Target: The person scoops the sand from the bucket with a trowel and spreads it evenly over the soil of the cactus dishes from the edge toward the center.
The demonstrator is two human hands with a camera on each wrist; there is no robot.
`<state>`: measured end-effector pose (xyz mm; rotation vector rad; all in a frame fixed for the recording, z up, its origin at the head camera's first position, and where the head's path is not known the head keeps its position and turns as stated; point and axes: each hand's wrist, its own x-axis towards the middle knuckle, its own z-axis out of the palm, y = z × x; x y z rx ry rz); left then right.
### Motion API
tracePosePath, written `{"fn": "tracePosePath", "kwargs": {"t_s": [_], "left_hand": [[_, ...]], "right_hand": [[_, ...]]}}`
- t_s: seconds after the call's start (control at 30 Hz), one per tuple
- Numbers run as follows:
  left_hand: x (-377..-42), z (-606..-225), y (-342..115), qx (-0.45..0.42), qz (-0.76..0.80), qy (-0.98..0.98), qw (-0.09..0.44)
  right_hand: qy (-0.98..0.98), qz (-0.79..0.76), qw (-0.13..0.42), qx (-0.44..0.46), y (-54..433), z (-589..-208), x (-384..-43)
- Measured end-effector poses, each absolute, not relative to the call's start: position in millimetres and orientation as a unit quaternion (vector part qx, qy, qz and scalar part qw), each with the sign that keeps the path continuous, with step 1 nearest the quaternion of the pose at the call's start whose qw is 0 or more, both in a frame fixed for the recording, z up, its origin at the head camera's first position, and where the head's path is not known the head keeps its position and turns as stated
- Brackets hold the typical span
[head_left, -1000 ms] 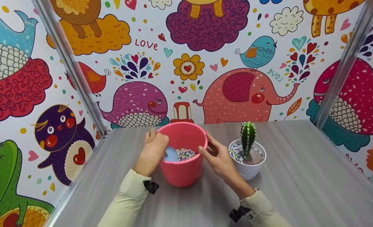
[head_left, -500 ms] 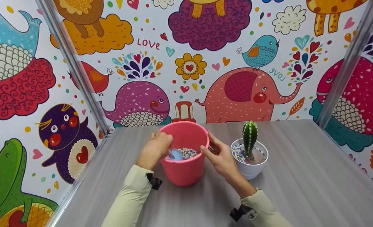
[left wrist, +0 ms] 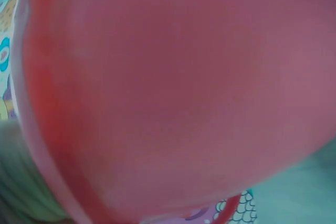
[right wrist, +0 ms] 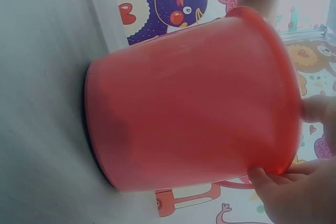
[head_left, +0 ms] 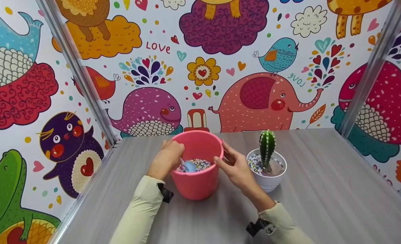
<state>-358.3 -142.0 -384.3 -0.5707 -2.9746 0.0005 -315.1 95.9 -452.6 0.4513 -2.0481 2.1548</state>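
Note:
A pink bucket (head_left: pixel 195 188) stands upright on the table, with small multicoloured pebbles (head_left: pixel 204 164) inside. My left hand (head_left: pixel 165 158), over the bucket's left rim, holds the handle of a light blue toy shovel (head_left: pixel 190 166). The shovel's blade touches the pebbles; the fingers on its handle are partly hidden. At the right rim my right hand (head_left: pixel 236 169) grips the bucket, thumb in front and fingers behind. In the right wrist view, fingers pinch the rim of the bucket (right wrist: pixel 194 108). Bucket wall (left wrist: pixel 173 87) fills most of the left wrist view, hiding the shovel.
Right of the bucket, close to my right forearm, a white pot (head_left: pixel 267 183) holds a green cactus (head_left: pixel 267 147) with similar pebbles on its left side. The grey table (head_left: pixel 329 189) ends at a back wall (head_left: pixel 220 64) printed with cartoon animals.
The shovel has tipped and moved slightly right, its blade now lower against the pebbles. My left hand has shifted a little right. My right hand keeps its grip on the rim.

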Motion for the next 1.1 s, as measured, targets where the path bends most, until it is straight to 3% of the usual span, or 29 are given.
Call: {"fn": "tracePosePath", "kwargs": {"t_s": [0.77,1.1], "left_hand": [[-369.2,-389.7,-153.3,-0.236,-0.064,-0.968,0.050],[-369.3,-388.6,-161.0,-0.236,-0.182,-0.954,0.030]], "right_hand": [[-0.676,0.718,0.068,0.152,97.0,-452.8,-316.1],[-0.680,0.713,0.071,0.155,97.3,-453.7,-317.5]]}}
